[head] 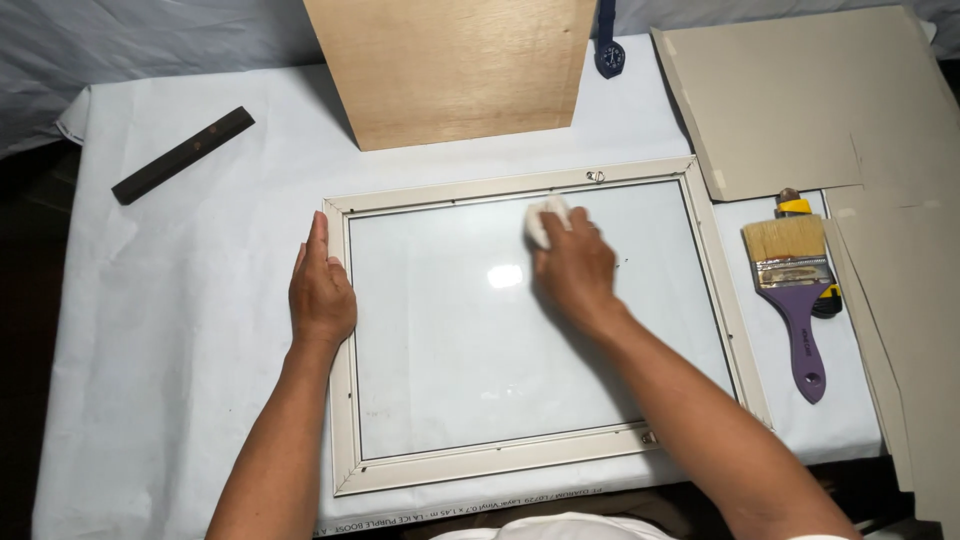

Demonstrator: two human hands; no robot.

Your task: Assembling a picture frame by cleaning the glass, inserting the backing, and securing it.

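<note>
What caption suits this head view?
Right hand presses a cloth on framed glass; left hand steadies the frame.

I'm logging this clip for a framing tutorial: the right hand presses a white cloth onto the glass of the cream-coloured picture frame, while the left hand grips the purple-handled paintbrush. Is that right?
Not quite. The left hand does not grip the purple-handled paintbrush; it rests flat on the left rail of the cream-coloured picture frame. The brush lies untouched right of the frame. The right hand does press the white cloth onto the glass, as the head view shows.
</note>
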